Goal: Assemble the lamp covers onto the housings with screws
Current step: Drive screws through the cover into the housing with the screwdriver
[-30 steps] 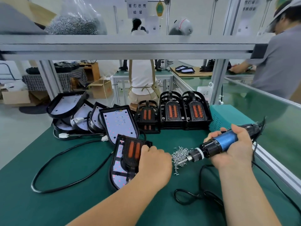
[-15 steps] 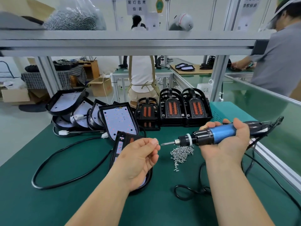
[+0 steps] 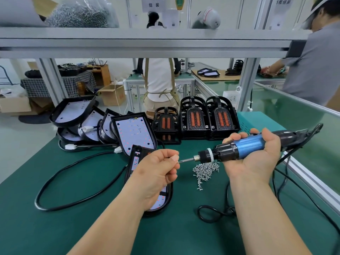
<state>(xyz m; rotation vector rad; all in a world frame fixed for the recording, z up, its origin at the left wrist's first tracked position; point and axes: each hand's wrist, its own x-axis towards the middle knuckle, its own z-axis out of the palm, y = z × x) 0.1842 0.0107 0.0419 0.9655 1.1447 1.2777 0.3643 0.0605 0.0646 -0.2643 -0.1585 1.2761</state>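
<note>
Head view. Right hand: grip closed round the blue screwdriver, palm up, above the desk. Tool's long axis runs level, right to left, with the bit pointing at the left hand. Left grip: thumb and forefinger pinched at the bit tip, on what I take to be a screw, mostly hidden. Lamp housing lies flat directly under the left hand, lengthwise toward the near edge. Loose screws lie below the bit. Judgement: the tip must swing down and left to reach the housing.
</note>
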